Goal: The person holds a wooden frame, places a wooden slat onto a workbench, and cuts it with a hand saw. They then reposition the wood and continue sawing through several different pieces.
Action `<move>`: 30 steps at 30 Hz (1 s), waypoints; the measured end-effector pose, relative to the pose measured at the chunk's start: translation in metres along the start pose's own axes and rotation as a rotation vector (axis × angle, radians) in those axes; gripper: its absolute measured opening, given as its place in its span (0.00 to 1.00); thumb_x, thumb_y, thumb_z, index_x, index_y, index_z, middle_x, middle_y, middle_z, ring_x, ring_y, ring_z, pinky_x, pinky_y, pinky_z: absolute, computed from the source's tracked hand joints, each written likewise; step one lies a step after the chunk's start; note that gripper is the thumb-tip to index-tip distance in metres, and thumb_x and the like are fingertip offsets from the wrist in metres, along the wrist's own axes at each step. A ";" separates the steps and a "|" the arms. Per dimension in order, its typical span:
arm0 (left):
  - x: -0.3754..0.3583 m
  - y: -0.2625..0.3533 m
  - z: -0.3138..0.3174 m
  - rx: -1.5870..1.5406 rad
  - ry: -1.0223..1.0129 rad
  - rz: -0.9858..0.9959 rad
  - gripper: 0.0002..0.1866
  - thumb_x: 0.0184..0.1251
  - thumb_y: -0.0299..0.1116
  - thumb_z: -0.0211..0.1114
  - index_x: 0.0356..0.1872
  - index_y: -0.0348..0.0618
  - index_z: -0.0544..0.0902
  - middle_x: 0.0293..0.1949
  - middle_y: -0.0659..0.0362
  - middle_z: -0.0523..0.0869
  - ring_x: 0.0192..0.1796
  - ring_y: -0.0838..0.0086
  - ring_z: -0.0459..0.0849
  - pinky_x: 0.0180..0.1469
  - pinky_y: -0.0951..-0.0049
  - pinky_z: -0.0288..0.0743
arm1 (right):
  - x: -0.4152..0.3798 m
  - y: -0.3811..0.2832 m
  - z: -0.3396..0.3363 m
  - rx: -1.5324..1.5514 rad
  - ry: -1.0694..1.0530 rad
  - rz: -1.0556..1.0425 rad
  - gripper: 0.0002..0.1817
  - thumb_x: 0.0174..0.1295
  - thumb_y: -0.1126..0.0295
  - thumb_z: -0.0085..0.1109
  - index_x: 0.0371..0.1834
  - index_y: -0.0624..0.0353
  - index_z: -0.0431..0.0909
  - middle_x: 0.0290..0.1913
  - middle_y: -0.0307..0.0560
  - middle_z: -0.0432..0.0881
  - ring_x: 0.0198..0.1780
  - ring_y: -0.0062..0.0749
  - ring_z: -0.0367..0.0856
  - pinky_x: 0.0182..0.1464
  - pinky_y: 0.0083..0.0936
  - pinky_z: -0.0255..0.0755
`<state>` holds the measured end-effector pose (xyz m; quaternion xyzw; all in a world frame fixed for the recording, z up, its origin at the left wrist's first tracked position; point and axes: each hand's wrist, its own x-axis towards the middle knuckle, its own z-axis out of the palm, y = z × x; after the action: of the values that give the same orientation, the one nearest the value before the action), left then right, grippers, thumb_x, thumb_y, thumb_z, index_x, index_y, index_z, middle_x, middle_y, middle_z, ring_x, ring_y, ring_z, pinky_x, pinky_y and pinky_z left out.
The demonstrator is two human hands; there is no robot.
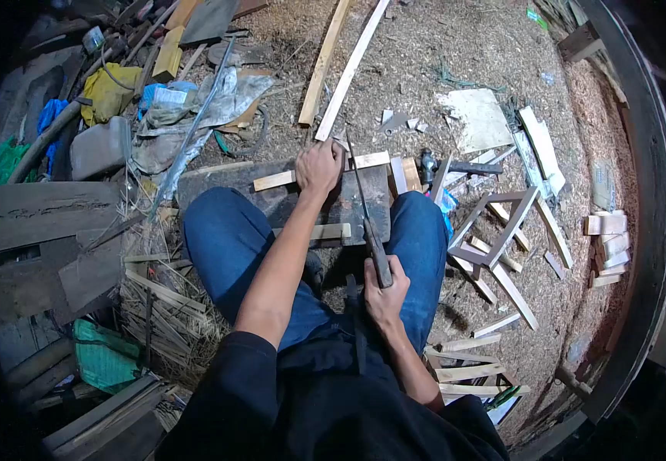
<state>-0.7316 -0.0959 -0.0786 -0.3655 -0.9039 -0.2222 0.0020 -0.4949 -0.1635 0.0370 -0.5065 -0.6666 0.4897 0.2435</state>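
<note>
My right hand (pixel 386 290) is closed round the dark handle of a hand saw (pixel 377 257), low between my knees. The saw's thin blade points away from me, its edge seen almost side-on, and passes just right of my left hand (pixel 319 165). With fingers curled, my left hand presses on the near end of a long pale wooden strip (pixel 356 69). Beneath that hand a shorter wooden strip (pixel 274 180) lies crosswise on a worn wooden board (pixel 229 184). Whether the blade touches wood is hard to make out. Another short wood piece (pixel 329 232) lies at the board's near edge.
A hammer (pixel 463 167) lies right of the board. Wooden frames (pixel 513 227) and offcuts (pixel 609 246) are scattered on the shavings-covered ground. A second long strip (pixel 321 69) stretches ahead. To the left are a jerrycan (pixel 99 150), a yellow bag (pixel 110 92) and stacked scrap wood.
</note>
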 end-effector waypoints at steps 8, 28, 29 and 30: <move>-0.014 0.000 0.007 -0.008 0.070 0.061 0.13 0.61 0.37 0.52 0.32 0.45 0.85 0.31 0.49 0.86 0.37 0.56 0.85 0.46 0.59 0.75 | -0.012 -0.035 -0.009 -0.009 -0.006 0.019 0.10 0.65 0.69 0.62 0.31 0.64 0.74 0.17 0.52 0.71 0.18 0.29 0.67 0.25 0.29 0.66; -0.007 0.003 0.007 -0.089 -0.041 0.045 0.15 0.67 0.40 0.54 0.27 0.42 0.81 0.33 0.51 0.85 0.35 0.52 0.83 0.38 0.53 0.75 | -0.010 -0.055 -0.020 0.023 -0.033 0.051 0.11 0.64 0.68 0.61 0.35 0.65 0.73 0.22 0.62 0.75 0.28 0.62 0.78 0.28 0.36 0.71; -0.009 -0.001 0.011 -0.076 -0.002 0.088 0.14 0.66 0.39 0.56 0.27 0.41 0.82 0.31 0.51 0.85 0.35 0.52 0.83 0.39 0.53 0.76 | -0.013 -0.055 -0.021 0.018 -0.051 0.082 0.11 0.65 0.67 0.61 0.34 0.64 0.73 0.22 0.62 0.75 0.28 0.62 0.78 0.28 0.37 0.71; -0.011 -0.015 0.018 -0.144 0.015 0.124 0.14 0.65 0.39 0.57 0.26 0.41 0.82 0.30 0.51 0.84 0.36 0.52 0.83 0.39 0.53 0.76 | -0.016 -0.048 -0.017 0.040 -0.056 0.087 0.10 0.63 0.69 0.62 0.39 0.63 0.73 0.23 0.64 0.76 0.30 0.65 0.79 0.30 0.41 0.72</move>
<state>-0.7307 -0.1056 -0.1029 -0.4183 -0.8611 -0.2889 -0.0036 -0.4966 -0.1718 0.0900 -0.5161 -0.6405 0.5272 0.2133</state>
